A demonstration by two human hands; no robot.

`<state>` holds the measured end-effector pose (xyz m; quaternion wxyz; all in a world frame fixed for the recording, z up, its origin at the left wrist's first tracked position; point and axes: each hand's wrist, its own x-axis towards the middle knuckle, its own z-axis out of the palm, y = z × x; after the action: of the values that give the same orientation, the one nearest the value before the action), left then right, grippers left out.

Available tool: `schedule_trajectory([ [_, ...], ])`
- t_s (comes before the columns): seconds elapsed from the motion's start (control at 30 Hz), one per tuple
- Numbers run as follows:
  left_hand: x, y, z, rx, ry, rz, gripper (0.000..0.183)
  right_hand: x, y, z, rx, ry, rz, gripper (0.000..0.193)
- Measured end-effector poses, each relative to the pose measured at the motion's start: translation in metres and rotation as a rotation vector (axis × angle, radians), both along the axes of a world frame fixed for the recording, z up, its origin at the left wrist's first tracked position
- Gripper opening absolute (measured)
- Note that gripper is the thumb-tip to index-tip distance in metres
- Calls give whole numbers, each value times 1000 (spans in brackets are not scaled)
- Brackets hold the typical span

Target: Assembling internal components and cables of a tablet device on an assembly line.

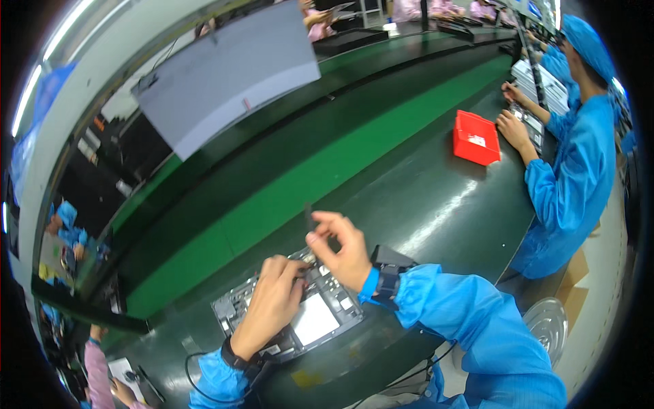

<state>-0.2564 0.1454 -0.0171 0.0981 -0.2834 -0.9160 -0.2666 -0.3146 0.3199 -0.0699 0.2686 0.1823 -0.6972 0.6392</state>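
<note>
An opened laptop base point(347, 308) lies on the dark green bench before me, its inner parts exposed and a white rectangular piece point(315, 319) showing near its front. My left hand point(271, 298) rests over the middle of the base. Its fingers bend down together at the far edge, and what the tips pinch, if anything, is hidden. Raised just beyond that edge, my right hand point(344, 251) pinches a narrow dark strip point(309, 217) between thumb and fingers. The strip is blurred, so its exact kind cannot be told.
A red bin point(475, 138) with small white items stands far right on the bench point(409, 218). Beside it a co-worker in blue point(579, 157) handles another device. A large grey panel point(231, 75) hangs at the back left. A dark cable trails from my left wrist.
</note>
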Motion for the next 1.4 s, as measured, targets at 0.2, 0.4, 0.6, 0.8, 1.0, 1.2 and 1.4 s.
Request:
schedule_trajectory([
  [0.2, 8, -10, -7, -90, 100, 300, 54, 10, 3, 1, 128, 30, 86, 31],
  [0.4, 15, -29, 4, -169, 125, 411, 68, 15, 1, 0, 118, 22, 110, 29],
  [0.6, 93, -160, -58, -480, -254, 825, 75, 17, -3, -6, 134, -27, 156, 27],
  [0.8, 130, -130, -68, -108, -212, 628, 76, 12, -4, -8, 75, -111, 156, 30],
  [1.0, 123, -79, -15, 1274, -552, 632, 50, 13, 1, -9, 30, -153, 172, 29],
  [1.2, 25, -122, -13, 1200, -528, 507, 39, 12, 5, -6, -113, -57, 82, 29],
  [1.4, -138, -218, -57, 913, -476, 645, 31, 15, -4, 1, -74, -57, 124, 28],
])
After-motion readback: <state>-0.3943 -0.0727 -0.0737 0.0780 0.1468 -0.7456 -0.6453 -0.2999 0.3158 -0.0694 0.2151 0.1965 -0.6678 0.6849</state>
